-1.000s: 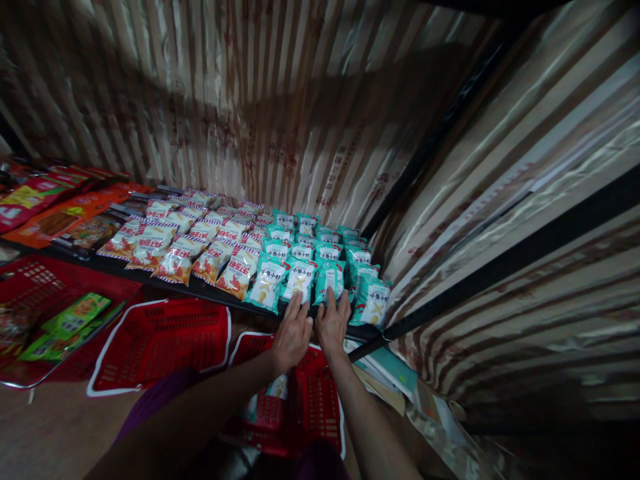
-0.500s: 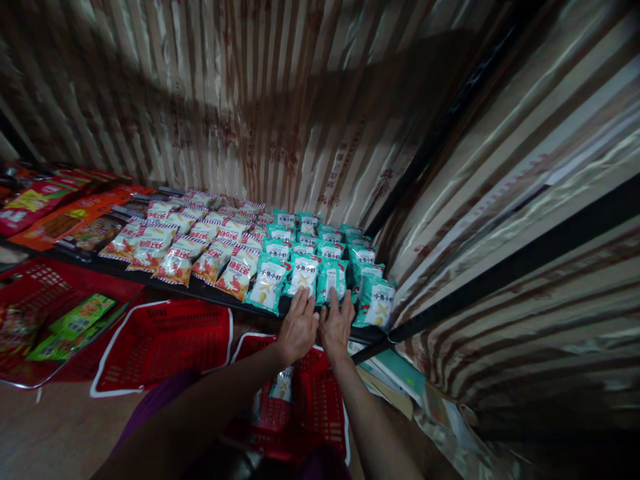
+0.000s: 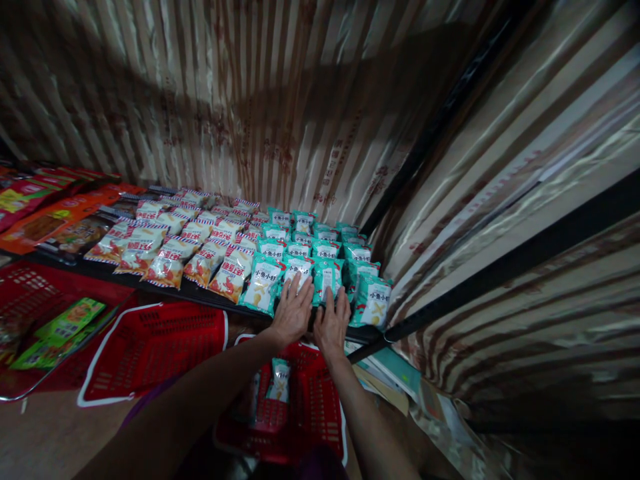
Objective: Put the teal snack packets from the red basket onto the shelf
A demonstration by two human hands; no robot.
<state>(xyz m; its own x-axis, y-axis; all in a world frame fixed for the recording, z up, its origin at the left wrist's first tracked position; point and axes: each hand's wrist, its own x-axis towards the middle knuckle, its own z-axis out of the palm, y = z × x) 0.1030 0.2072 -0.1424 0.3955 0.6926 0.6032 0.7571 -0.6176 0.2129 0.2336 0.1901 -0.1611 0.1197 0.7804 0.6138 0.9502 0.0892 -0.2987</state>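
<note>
My left hand lies with its fingers stretched over the lower part of a teal snack bag in the front row of the shelf. Beside it, my right hand rests its spread fingertips on the neighbouring teal snack bag, whose printed label faces up. Neither hand is closed round a bag. More teal bags stand in rows behind, with one at the left end and one at the right end of the front row. Left of these lie several white-and-orange snack bags.
Below the shelf, a red basket holds a teal bag. Another red basket stands to its left, then one with green packets. A black shelf post slants on the right, before a striped curtain.
The view has shifted slightly, so the shelf appears a little further left. Both hands stay on the front teal bags, with the left fingers reaching slightly higher up its bag.
</note>
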